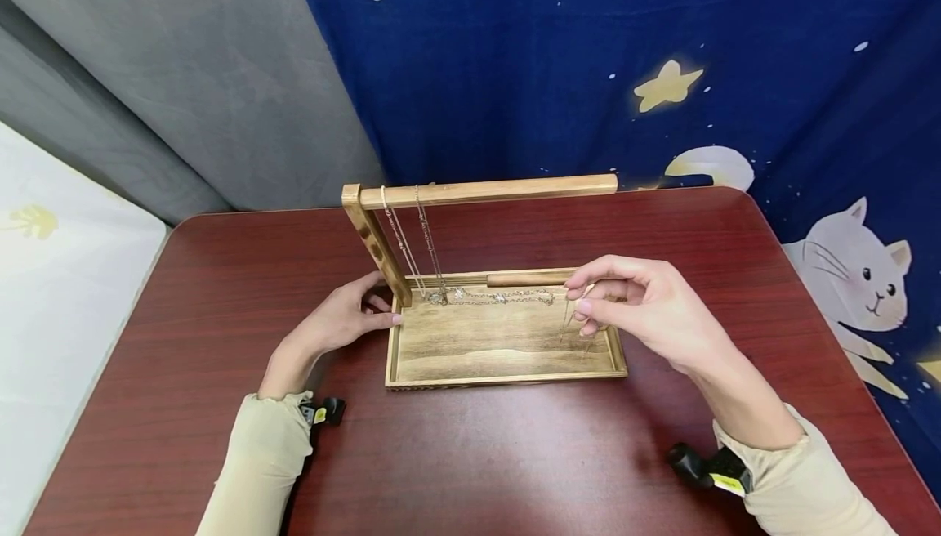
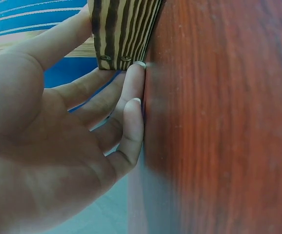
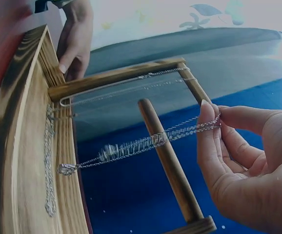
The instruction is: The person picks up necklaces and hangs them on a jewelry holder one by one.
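Observation:
A wooden jewelry stand (image 1: pixel 507 375) has a shallow tray base, a tall left post and a long top bar. My left hand (image 1: pixel 341 311) holds its left end, thumb at the tray's rim and fingers behind the post's foot. Over the tray's right part, my right hand (image 1: pixel 639 303) pinches a silver chain necklace (image 3: pixel 136 146) between thumb and fingertips. The necklace hangs down in two strands toward a small pendant (image 3: pixel 67 169). Two other necklaces (image 1: pixel 430 242) hang from the top bar near the post, their lower ends reaching the tray.
Along the back of the tray, a chain (image 1: pixel 500 299) lies with small bright ornaments. A lower, shorter dowel (image 1: pixel 525 279) runs behind it, partly hidden by my right hand. The stand sits on a red-brown table (image 1: pixel 485 454), with blue and grey curtains (image 1: pixel 515 46) beyond its far edge.

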Available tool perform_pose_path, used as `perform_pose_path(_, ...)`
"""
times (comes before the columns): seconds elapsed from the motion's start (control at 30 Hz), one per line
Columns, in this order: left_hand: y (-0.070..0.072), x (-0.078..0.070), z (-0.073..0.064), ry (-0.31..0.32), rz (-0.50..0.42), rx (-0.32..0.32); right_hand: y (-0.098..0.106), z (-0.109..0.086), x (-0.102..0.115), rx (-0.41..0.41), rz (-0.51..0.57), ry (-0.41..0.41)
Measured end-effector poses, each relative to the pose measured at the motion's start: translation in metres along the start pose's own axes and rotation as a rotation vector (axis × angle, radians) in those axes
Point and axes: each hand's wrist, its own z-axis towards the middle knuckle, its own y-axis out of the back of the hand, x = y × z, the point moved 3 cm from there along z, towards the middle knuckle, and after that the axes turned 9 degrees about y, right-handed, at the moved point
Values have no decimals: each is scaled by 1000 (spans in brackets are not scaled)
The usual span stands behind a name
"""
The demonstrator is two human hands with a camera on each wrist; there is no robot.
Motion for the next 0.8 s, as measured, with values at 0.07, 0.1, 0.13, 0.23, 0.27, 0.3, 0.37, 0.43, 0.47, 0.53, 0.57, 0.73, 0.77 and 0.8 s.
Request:
perform_pose_path(0.07,0,0,0,1,5,-1,4,-1,1,-10,7,8)
perform_pose_path(0.1,0,-1,0,6,2,2,6,-2,1,-15,12,13)
perform_pose_path(0.13,0,0,0,6,3,4,7,-2,1,-18,18,15)
perform_pose_path(0.23,0,2,-2,7,4,5,11,-3,2,-19,17,18)
perform_pose_path(0.27,0,3,-3,5,5,3,12,-3,2,-20,12,16)
perform_pose_path(0.3,0,4,-3,3,4,1,13,-3,3,-20,7,15)
perform_pose_path(0.37,0,5,-4,2,7,-6,14,-4,4,-21,1,15)
perform_pose_path(0.43,0,5,-4,2,7,-8,16,-5,5,-28,4,15)
perform_pose_path(0.47,0,5,-4,3,8,-9,17,-6,6,-31,11,17)
perform_pose_path(0.53,-1,5,-4,9,5,-11,20,-8,8,-37,29,19)
perform_pose_path(0.57,-1,5,-3,11,6,-13,22,-9,9,-40,33,18)
perform_pose_path(0.73,0,3,-1,21,18,-11,31,-13,12,-58,50,16)
perform_pose_path(0.77,0,3,0,19,21,-9,33,-14,12,-65,50,16)
perform_pose_path(0.8,0,3,1,17,21,-5,34,-15,13,-71,52,16)
